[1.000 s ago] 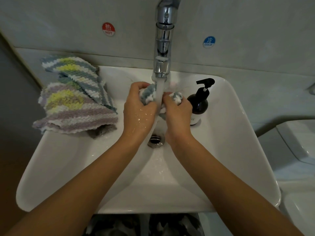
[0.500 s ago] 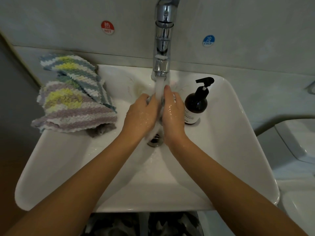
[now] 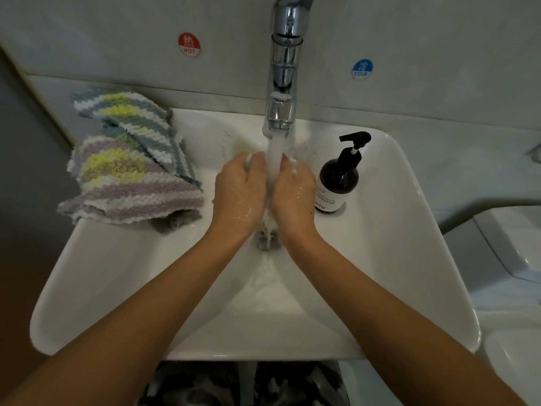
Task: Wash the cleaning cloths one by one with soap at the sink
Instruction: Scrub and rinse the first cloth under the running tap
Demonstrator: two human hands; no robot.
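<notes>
Under the running water [image 3: 275, 155] from the chrome faucet [image 3: 283, 83], my left hand [image 3: 238, 191] and my right hand [image 3: 292, 194] squeeze a wet cleaning cloth [image 3: 268, 227] between them. The cloth is mostly hidden. White bits show at the fingertips, and a wet end hangs between my wrists over the drain. A dark pump bottle of soap [image 3: 338, 183] stands in the white sink [image 3: 424, 259], just right of my right hand.
A pile of striped cleaning cloths [image 3: 128, 177] in yellow, blue and purple lies on the sink's left rim. Red HOT [image 3: 189, 44] and blue COLD [image 3: 362, 68] stickers are on the wall. A white fixture [image 3: 512, 244] stands at the right.
My hands have gone from gripping the bunched cloth with knuckles up to pressing it between the palms. They have moved slightly lower in the stream, and less cloth shows.
</notes>
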